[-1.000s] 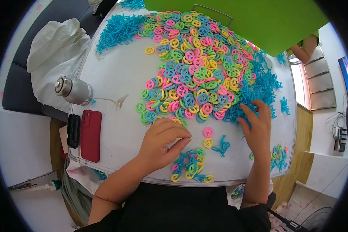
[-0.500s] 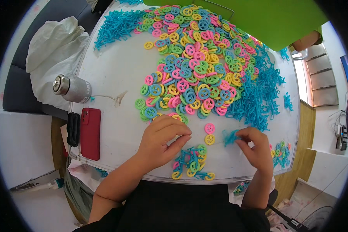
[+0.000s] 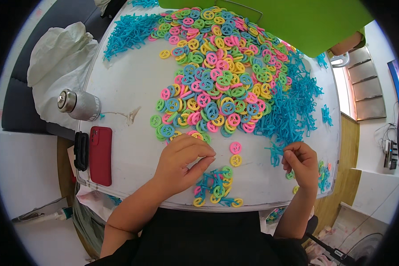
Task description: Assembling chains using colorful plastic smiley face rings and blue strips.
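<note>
Your left hand [image 3: 181,160] is pinching fingertips together; your right hand [image 3: 302,163] is adjoining blue plastic pieces [image 3: 275,154], grip state unclear.

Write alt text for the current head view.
A person's left hand and right hand are over a white table, the right beside turquoise plastic pieces. Beyond the hands spreads a heap of pink, yellow, green and blue wheels; a red phone lies at left.

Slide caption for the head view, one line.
Over a white table, the left hand is by a heap of multicoloured wheels, the right hand by blue plastic pieces.
</note>
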`<action>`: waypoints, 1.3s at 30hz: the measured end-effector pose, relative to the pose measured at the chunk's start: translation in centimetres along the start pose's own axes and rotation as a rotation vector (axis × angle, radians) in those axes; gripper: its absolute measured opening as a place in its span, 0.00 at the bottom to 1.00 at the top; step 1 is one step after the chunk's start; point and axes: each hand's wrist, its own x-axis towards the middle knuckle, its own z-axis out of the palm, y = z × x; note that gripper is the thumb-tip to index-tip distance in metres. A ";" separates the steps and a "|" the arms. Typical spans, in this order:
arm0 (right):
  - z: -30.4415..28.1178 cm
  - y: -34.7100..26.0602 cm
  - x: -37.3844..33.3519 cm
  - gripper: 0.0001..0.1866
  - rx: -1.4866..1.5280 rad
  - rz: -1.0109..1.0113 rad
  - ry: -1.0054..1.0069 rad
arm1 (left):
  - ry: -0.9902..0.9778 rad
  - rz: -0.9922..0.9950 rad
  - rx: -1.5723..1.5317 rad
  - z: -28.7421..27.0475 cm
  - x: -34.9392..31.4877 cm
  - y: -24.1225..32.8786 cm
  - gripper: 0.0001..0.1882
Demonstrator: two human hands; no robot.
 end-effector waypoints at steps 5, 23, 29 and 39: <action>1.2 -0.1 -1.8 0.05 -0.008 -0.198 -0.108 | -0.103 -0.006 -0.023 -0.3 0.4 1.5 0.12; 1.1 -0.1 -2.6 0.05 -0.153 -0.612 0.135 | -0.166 -0.150 -0.142 -0.4 2.5 4.1 0.18; 7.1 -3.7 -0.9 0.09 -0.318 -0.578 -0.311 | -0.199 -0.009 -0.043 1.1 1.1 3.7 0.21; 5.9 -4.6 3.7 0.09 -0.596 -0.698 -0.082 | 0.140 -0.053 0.101 -0.8 1.2 0.7 0.17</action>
